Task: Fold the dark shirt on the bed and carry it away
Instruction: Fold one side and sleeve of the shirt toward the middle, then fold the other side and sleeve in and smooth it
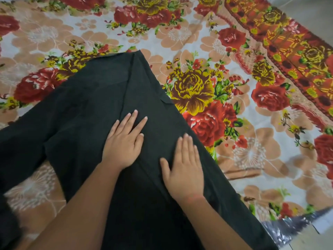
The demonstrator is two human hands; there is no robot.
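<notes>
A dark shirt (86,105) lies spread on the bed (201,42), filling the centre and lower left of the frame. Its narrow far end reaches up to just above the middle of the picture, and the cloth widens from there down to the bottom edge. One part of it, seemingly a sleeve, runs off toward the left edge, with a patch of bedding showing in the gap below it. A long crease runs from the far end down the cloth toward the middle of the frame.

Both hands lie on the shirt, palms down, grasping nothing. The left hand (124,143) is in the centre of the frame, its fingers straight and slightly fanned, their tips close to the lower end of the crease. The right hand (183,168) is just below and to the right of it, fingers straight and held together, thumb stretched out to the left. It rests near the shirt's right edge. The two hands are close but apart.

The bed wears a flowered sheet (248,156) with red and yellow roses, and a patterned red-orange border (281,42) crosses the upper right. A strip of pale floor (313,9) shows in the upper right corner. At lower right a crinkled, shiny piece of plastic (288,230) lies just beside the shirt's edge
</notes>
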